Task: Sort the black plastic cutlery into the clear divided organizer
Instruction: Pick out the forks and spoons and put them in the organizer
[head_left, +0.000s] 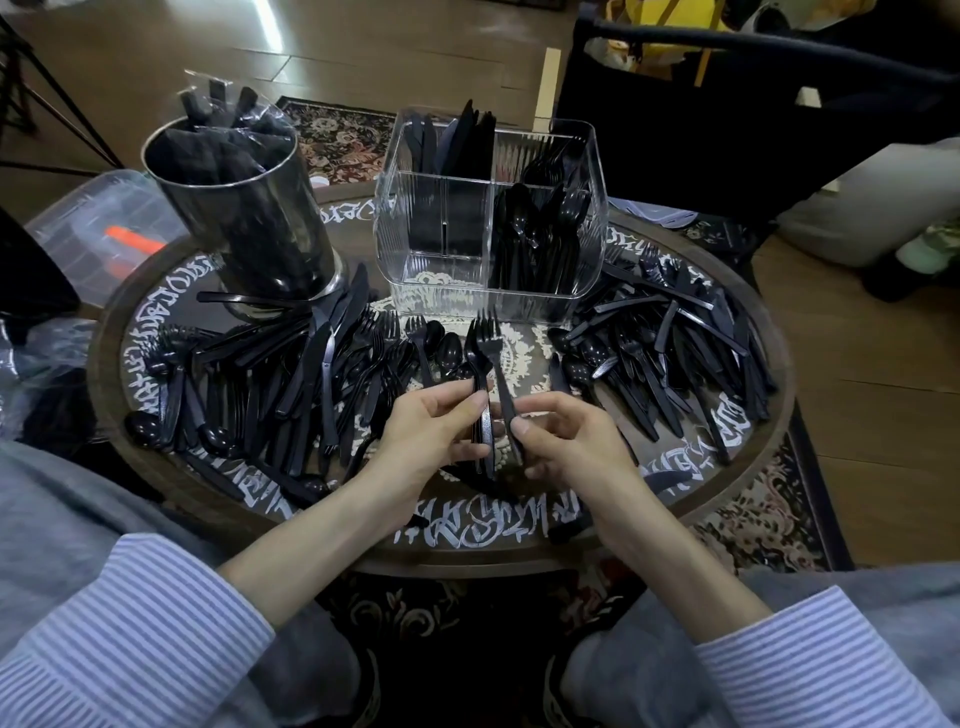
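Observation:
My left hand (436, 426) grips a small bundle of black plastic forks (479, 358), tines pointing away from me. Beside it, my right hand (558, 441) pinches the handle of one more black fork (497, 358), which touches the bundle. Both hands hover over the middle of the round table (717, 499). The clear divided organizer (405, 244) stands just behind them. Knives fill its back left compartment, forks the back right, spoons the front right; its front left compartment holds nothing. Loose black cutlery lies in a left pile (291, 384) and a right pile (670, 358).
A shiny metal cylinder (249, 218) with wrapped black items stands at the table's back left. A clear lidded bin (98, 228) sits on the floor to the left. A dark chair (727, 119) stands behind the table at the right. My knees frame the table's near edge.

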